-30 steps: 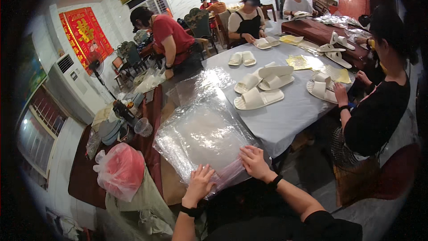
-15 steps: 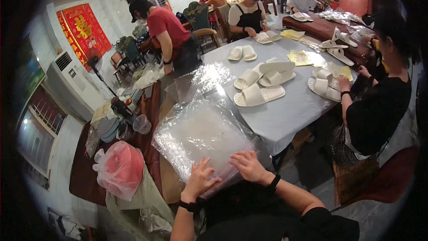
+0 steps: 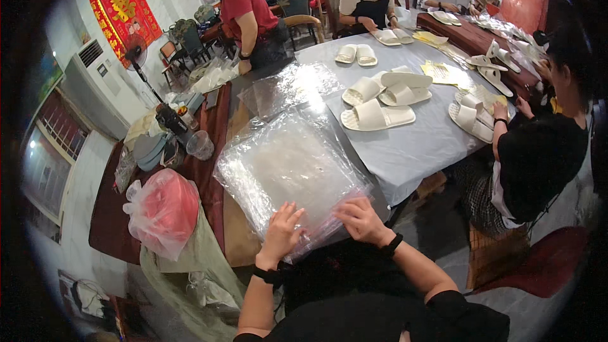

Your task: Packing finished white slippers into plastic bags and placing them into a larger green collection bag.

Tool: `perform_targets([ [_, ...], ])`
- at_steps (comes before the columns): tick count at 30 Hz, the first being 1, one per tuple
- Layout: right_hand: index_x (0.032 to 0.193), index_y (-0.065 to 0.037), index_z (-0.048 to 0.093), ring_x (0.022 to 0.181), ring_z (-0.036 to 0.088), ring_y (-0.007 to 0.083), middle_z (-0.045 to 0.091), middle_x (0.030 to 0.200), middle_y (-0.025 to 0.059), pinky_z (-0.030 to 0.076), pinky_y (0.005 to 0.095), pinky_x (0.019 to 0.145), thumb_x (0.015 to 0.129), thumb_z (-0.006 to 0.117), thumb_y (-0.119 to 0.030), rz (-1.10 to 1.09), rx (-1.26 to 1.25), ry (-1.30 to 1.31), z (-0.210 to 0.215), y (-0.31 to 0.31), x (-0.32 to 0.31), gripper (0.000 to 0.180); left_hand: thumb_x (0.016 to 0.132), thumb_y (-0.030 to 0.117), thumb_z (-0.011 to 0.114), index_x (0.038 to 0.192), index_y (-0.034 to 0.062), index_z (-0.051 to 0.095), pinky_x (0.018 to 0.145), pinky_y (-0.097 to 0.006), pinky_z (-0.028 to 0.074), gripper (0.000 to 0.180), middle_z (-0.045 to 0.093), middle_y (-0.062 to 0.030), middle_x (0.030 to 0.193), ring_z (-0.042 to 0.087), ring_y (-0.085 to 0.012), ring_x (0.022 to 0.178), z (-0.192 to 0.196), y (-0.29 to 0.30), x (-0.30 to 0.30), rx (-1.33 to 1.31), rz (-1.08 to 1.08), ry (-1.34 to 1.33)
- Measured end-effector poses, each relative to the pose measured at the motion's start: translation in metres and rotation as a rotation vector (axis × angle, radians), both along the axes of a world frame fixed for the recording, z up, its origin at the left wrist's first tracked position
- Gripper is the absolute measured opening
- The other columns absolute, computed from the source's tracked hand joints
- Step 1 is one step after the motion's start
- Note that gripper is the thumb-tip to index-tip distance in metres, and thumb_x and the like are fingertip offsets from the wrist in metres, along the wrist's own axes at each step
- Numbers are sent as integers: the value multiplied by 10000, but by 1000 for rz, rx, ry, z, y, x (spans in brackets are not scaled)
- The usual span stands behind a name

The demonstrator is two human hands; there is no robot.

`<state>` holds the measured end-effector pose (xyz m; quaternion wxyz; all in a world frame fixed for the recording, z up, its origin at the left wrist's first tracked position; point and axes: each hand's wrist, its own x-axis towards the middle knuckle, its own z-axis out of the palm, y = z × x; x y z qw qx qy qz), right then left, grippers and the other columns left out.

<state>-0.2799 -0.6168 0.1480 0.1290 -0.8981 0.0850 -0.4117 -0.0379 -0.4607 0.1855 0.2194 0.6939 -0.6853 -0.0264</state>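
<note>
i see my left hand (image 3: pixel 280 231) spread flat, fingers open, pressing the near edge of the stack of clear crinkly plastic bags (image 3: pixel 288 171); my right hand (image 3: pixel 360 220) rests on it too, fingers loosely curled, gripping nothing; the stack lies at the grey-covered bench (image 3: pixel 411 145) corner, near the white foam slippers (image 3: pixel 377 116); a pink plastic bag (image 3: pixel 163 210) sits left.

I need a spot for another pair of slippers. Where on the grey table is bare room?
Free: the grey table strip between the stack of clear bags and the nearest white slipper, down to the near corner. Also the patch between the far slipper pair and the yellow sheets. Crowded: the slipper cluster at mid-table and the right edge.
</note>
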Motion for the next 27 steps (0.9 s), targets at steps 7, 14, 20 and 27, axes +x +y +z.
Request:
perform_targets([
  [7, 1131, -59, 724, 1047, 646, 260, 686, 1115, 69, 517, 400, 895, 802, 729, -31, 118, -3, 19, 18, 10, -1, 331, 842, 72, 719, 1133, 58, 696, 1041, -485, 466, 292, 663, -184, 1302, 588, -371, 1270, -14, 2, 6, -162, 77, 120],
  [14, 1135, -71, 724, 1065, 646, 254, 687, 1154, 64, 504, 405, 925, 826, 733, -61, 134, -1, 30, 9, 6, 1, 310, 803, -16, 707, 1106, 25, 678, 1048, -474, 481, 307, 653, -201, 1299, 569, -410, 1256, 6, -1, -10, -143, -57, 68],
  [20, 1144, -89, 719, 1137, 632, 245, 676, 1231, 36, 487, 407, 967, 849, 736, -109, 63, -28, 133, 13, 6, 5, 297, 782, -39, 647, 1315, 88, 638, 1131, -548, 386, 547, 529, -191, 1486, 449, -410, 1406, -3, -1, -3, -19, -55, 56],
  [27, 1117, -49, 723, 1069, 669, 289, 717, 1160, 93, 547, 420, 927, 852, 727, -56, 203, 172, 70, 34, -27, -8, 265, 819, 1, 576, 1438, 173, 588, 1156, -697, 239, 642, 479, -146, 1561, 346, -418, 1500, -21, 1, -16, -20, 104, -154],
])
